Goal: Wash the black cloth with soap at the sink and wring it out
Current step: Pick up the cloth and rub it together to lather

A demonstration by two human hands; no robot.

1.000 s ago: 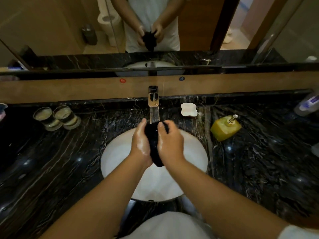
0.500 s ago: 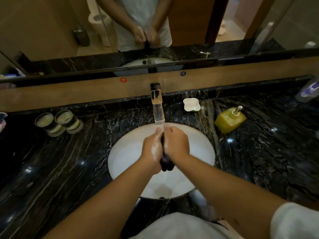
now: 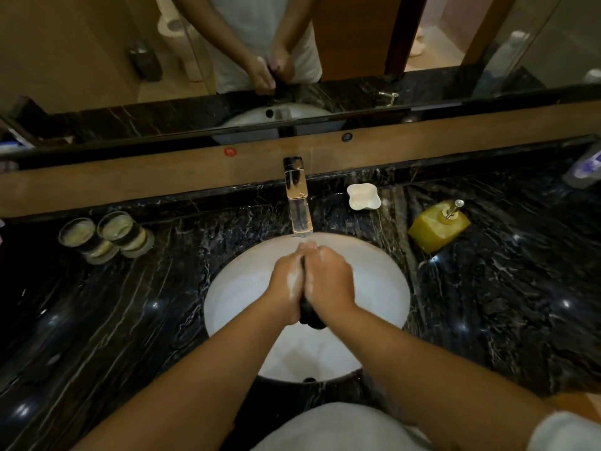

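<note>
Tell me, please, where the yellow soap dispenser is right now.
It stands on the dark marble counter, right of the sink, beyond the white soap dish.

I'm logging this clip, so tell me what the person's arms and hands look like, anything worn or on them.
Both forearms are bare. White soap lather flecks the left hand and right hand. A white short sleeve shows at the right upper arm. No watch, rings or gloves visible.

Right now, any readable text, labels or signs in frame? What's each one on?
No text can be read.
Red round sticker on the wooden ledge: mark too blurred.
Dark round sticker on the same ledge: too small.
Bottle at far right: blue label print, blurred.
Yellow soap dispenser: no label visible.
</note>
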